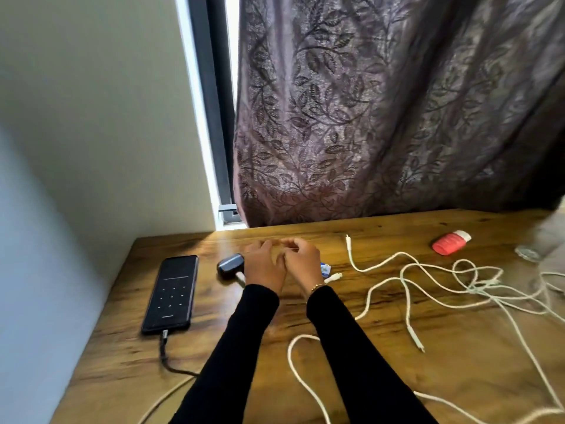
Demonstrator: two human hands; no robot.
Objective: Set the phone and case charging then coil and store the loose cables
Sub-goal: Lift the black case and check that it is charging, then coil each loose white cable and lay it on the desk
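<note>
— Where are the phone and case?

— The black slab phone (171, 293) lies at lower left on the brown wooden table (382, 362), lock pattern lit, a dark braided cable (165, 350) in its near end. The small dark rounded earbud case (230, 265) sits just right of it, touching the left hand (263, 266).

— And the fingers?

— Both hands meet at centre frame. The right hand (302, 263) curls its fingers inward; whether either pinches anything, I cannot tell. Loose white cables (406, 283) sprawl right, near a red ribbed object (449, 243).
</note>
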